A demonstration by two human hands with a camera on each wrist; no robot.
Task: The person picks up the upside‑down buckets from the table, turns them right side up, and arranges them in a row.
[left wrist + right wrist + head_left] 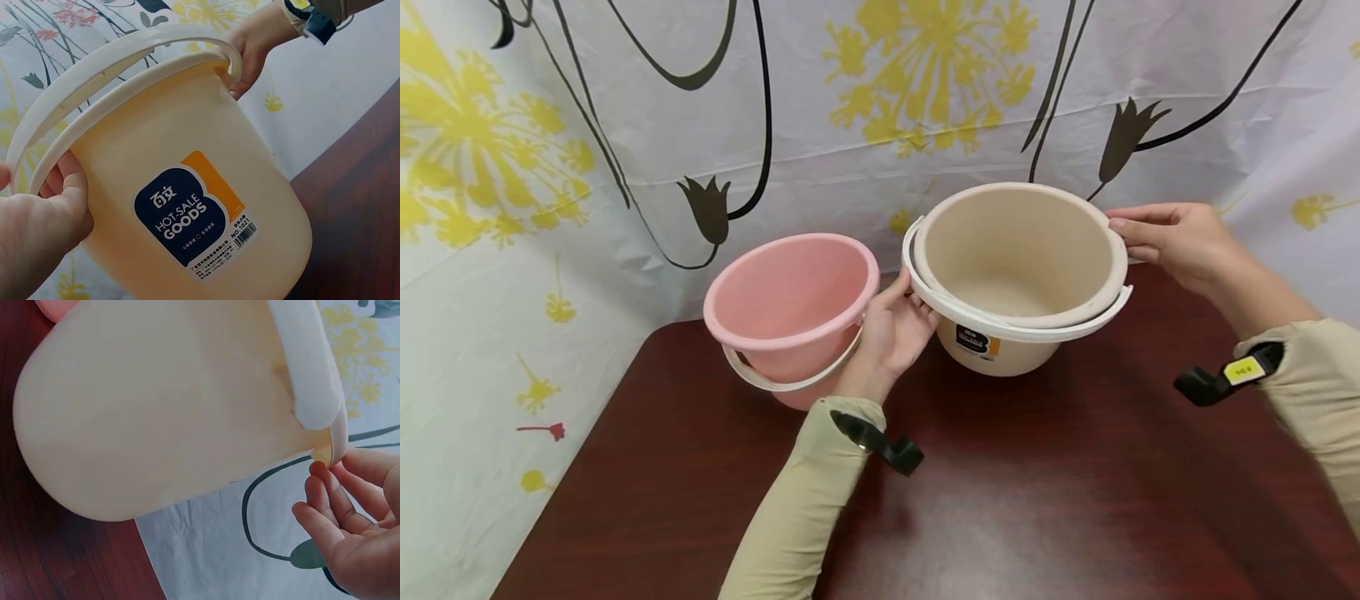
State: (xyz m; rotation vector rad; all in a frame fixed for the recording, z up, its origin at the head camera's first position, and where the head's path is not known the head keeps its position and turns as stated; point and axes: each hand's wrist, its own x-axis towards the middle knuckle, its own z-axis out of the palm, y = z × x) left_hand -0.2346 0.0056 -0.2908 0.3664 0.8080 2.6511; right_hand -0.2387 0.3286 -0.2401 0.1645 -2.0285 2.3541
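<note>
Both hands hold a cream plastic bucket [1000, 250] by opposite sides of its rim, with its mouth tipped toward me. On the near side its white handle [992, 323] hangs down along the rim. My left hand [898, 333] grips the left rim, its fingers curled under the lip in the left wrist view. Pinching the right rim is my right hand [1187, 246], thumb on top and fingertips beneath. A label [187, 215] marked "HOT-SALE GOODS" is on the bucket's wall. Close beside my left hand stands a pink bucket [790, 287], its handle [775, 383] lowered.
The buckets are at the back of a dark red-brown wooden table [1037, 500]. Behind and to the left hangs a white sheet [805, 100] with yellow and dark flower prints. Black straps [880, 442] circle both wrists over beige sleeves.
</note>
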